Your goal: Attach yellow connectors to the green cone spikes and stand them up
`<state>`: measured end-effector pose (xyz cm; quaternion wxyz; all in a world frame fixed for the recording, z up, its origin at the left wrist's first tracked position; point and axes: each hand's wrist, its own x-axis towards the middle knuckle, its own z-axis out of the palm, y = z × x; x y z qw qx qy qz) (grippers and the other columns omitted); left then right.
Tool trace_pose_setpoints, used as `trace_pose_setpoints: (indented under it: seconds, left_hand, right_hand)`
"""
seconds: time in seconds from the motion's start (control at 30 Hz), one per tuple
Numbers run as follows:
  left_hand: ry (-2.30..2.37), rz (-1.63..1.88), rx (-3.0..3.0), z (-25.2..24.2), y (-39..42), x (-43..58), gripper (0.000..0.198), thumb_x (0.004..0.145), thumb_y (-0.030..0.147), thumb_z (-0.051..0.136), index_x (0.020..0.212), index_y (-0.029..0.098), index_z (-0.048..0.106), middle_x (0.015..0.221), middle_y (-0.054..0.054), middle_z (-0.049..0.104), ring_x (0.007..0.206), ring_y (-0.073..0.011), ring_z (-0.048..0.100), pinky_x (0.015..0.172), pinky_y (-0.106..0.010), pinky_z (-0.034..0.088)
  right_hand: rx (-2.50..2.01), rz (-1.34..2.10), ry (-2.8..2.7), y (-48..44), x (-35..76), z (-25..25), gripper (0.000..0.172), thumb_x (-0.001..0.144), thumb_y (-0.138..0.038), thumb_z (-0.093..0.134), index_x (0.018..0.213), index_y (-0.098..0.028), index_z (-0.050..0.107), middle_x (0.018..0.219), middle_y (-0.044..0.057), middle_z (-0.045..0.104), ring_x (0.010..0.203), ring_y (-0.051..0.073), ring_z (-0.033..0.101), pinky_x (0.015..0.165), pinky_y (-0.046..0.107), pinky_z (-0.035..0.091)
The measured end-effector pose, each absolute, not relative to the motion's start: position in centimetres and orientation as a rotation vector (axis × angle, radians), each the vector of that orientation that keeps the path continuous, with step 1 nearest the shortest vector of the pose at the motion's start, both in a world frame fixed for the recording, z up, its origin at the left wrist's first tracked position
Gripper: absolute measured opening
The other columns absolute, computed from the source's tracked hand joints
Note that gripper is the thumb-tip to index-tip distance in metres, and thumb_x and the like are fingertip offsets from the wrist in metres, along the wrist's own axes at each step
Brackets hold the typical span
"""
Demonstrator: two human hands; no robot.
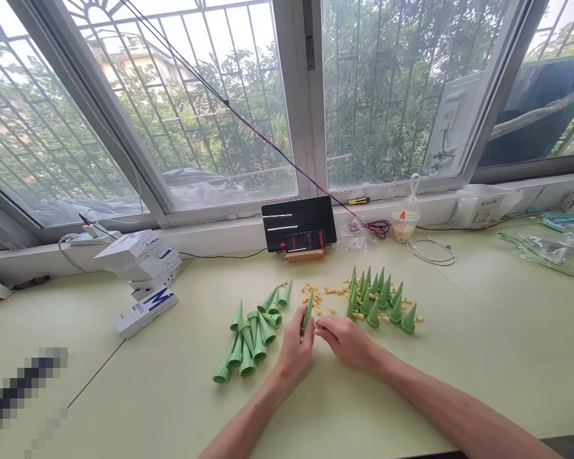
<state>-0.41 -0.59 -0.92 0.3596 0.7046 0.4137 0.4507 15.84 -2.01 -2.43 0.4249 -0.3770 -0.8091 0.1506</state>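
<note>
My left hand [294,347] is closed around a green plastic cone [308,311], held upright with its tip pointing up. Close beside it, my right hand [347,340] pinches a small yellow plastic piece [319,324] against the cone's side; my fingers partly hide the contact. Just beyond my hands lies a loose pile of small yellow pieces [312,294]. To the left, several green cones [247,341] lie on their sides with open ends toward me. At the right, several cones [373,312] stand upright in a group, with yellow pieces sticking out near their bases.
A dark tablet [298,223] leans by the window sill with a phone [305,241] before it. White boxes [148,309] are stacked at the left. Toward the back right are a drink cup [405,220], a coiled white cable [430,252] and plastic bags [552,252].
</note>
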Motion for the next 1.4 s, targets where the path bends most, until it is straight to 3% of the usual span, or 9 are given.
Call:
trace_pose_setpoints:
  seconds: [0.33, 0.87, 1.4]
  left_hand:
    - [1.043, 1.044, 1.782, -1.64, -0.18, -0.84, 0.036, 0.096, 0.041, 0.044, 0.124, 0.019, 0.051, 0.084, -0.001, 0.056, 0.061, -0.0104, 0.045, 0.056, -0.022, 0.041]
    - [0.943, 1.008, 1.737, -1.40, -0.53, -0.89, 0.037, 0.099, 0.042, 0.040, 0.125, 0.018, 0.048, 0.072, 0.003, 0.048, 0.060, -0.0103, 0.043, 0.056, -0.023, 0.039]
    - [1.010, 0.981, 1.872, -1.70, -0.39, -1.29, 0.038, 0.097, 0.041, 0.044, 0.127, 0.018, 0.050, 0.079, -0.002, 0.058, 0.065, -0.0132, 0.049, 0.061, -0.024, 0.043]
  right_hand:
    - [-0.918, 0.357, -2.036, -1.93, 15.58, -2.18, 0.023, 0.102, -0.023, 0.042, 0.081, -0.021, 0.053, 0.076, 0.002, 0.063, 0.066, 0.014, 0.055, 0.062, 0.024, 0.041]
    - [-0.929, 0.538, -1.950, -2.25, 15.59, -1.82, 0.022, 0.101, -0.017, 0.037, 0.084, -0.021, 0.051, 0.076, 0.000, 0.063, 0.064, 0.011, 0.055, 0.063, 0.021, 0.042]
    - [-0.934, 0.551, -1.955, -2.31, 15.62, -1.82, 0.017, 0.099, -0.017, 0.038, 0.089, -0.021, 0.051, 0.074, 0.000, 0.063, 0.061, 0.011, 0.055, 0.060, 0.021, 0.043]
